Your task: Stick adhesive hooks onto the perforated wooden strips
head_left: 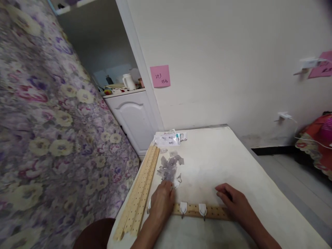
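Left hand [163,199]: fingers curled; cannot tell whether gripping anything. Right hand [232,197]: fingers released, slightly parted, by right end of wooden strip [192,209]. Strip lies on table [210,159] between hands, bearing white hooks [183,207]. Small plastic packets [169,168] just beyond left hand.

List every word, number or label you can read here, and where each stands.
"243": pink note beside the cabinet; its lower line is unclear.
Pink note at the right edge: handwriting too blurred to read.
Hook package: print too small to read.
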The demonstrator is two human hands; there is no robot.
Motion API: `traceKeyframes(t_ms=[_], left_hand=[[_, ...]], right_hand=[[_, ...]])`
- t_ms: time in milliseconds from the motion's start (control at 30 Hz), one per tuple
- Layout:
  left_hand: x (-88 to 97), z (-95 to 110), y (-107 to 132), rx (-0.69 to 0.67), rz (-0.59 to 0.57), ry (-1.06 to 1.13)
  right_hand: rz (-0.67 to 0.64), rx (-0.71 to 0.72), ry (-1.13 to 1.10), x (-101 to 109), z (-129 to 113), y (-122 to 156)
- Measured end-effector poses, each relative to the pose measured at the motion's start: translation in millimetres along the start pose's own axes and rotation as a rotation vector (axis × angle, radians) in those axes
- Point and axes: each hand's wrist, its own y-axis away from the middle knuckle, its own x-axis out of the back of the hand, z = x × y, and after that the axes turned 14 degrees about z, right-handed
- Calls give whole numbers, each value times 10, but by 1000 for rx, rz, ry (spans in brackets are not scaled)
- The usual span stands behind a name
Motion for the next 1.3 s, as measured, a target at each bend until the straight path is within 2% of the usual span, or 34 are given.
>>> traceKeyframes(t_ms=[167,300,500,600,700,833,1000,1167,1300], left_hand=[[-229,11,-125,-3,-68,-75],[-300,34,-147,-9,-89,-98],[-140,29,-122,-32,-61,-94],[-29,73,-64,-48,-43,-69],[62,209,20,-85,-15,47],[155,509,157,-176,63,412],[197,817,313,-243,-3,597],[158,896,386,-240,0,641],[120,909,412,-211,16,655]], right_hand=[[61,-32,-4,179,34,-45],[101,-56,-17,303,54,-68],[188,-79,-47,482,24,-82],[187,-113,-98,526,9,-85],[133,-134,-158,474,-11,-73],[-20,-149,-235,285,-100,-8],[-116,-121,-271,97,-258,97],[-189,-176,-396,102,-372,151],[-219,-228,-437,104,-374,164]])
